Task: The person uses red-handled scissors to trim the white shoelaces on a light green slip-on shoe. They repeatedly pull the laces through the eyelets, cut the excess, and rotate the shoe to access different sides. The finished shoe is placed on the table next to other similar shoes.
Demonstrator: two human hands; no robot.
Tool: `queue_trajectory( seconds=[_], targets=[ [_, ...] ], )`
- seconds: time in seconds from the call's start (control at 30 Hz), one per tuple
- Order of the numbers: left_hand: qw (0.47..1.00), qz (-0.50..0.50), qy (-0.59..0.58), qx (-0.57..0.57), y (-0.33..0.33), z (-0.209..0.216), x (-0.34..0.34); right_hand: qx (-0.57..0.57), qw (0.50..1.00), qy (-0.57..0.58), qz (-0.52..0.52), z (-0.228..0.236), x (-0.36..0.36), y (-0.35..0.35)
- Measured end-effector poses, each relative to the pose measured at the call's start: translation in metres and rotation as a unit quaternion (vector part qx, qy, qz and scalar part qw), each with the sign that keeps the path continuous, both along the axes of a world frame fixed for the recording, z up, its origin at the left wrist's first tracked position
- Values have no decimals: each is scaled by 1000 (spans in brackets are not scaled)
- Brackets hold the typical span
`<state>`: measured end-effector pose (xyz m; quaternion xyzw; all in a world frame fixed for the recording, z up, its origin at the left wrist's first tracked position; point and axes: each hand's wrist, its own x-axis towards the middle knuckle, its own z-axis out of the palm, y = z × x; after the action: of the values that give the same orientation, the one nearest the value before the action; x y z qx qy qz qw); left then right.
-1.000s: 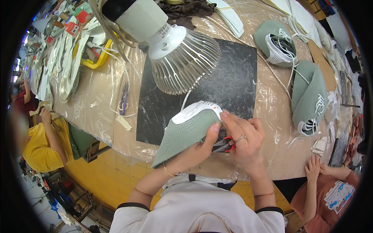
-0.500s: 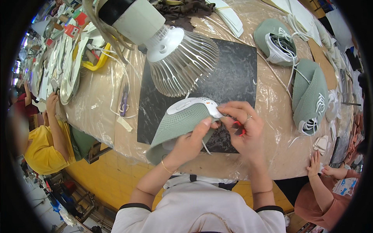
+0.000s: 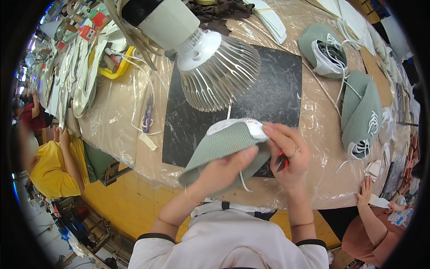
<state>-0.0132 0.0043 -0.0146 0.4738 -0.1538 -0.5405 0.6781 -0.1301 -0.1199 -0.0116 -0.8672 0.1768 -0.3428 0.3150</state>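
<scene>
A sage-green knit shoe upper (image 3: 224, 145) with a white side panel is held up over the near edge of a black mat (image 3: 277, 101). My left hand (image 3: 226, 172) grips it from below, thumb against the knit, the other fingers mostly hidden inside. With my right hand (image 3: 291, 154) I pinch the white end of the upper between thumb and fingers. A small red and black tool (image 3: 282, 162), its exact kind hard to make out, is tucked in that same palm. A white lace (image 3: 245, 181) dangles below the upper.
A large finned lamp (image 3: 219, 67) hangs low over the mat. Two more green uppers, one rounded (image 3: 316, 38) and one folded (image 3: 356, 101), lie at right. Purple-handled scissors (image 3: 148, 119) and a yellow tray (image 3: 121, 71) are at left. People work at both sides.
The upper has tipped, so less of its white panel shows. My left thumb has slid along the knit, and both hands have shifted slightly rightward in view.
</scene>
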Motion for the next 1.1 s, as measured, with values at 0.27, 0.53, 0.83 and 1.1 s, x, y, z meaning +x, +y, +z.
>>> queue_trajectory(
  seconds=[0.27,0.53,0.83,1.1],
  targets=[
    [818,-117,-537,-169,40,55,16,-186,981,-50,-9,-6,-15,-1],
    [734,-26,-672,-94,8,46,31,-140,990,-4,28,21,-3,-8],
    [976,-124,-181,11,2,26,45,212,942,197,170,46,3,-29],
    [981,-190,39,-4,11,18,47,543,778,206,241,22,-4,-37]
  ],
)
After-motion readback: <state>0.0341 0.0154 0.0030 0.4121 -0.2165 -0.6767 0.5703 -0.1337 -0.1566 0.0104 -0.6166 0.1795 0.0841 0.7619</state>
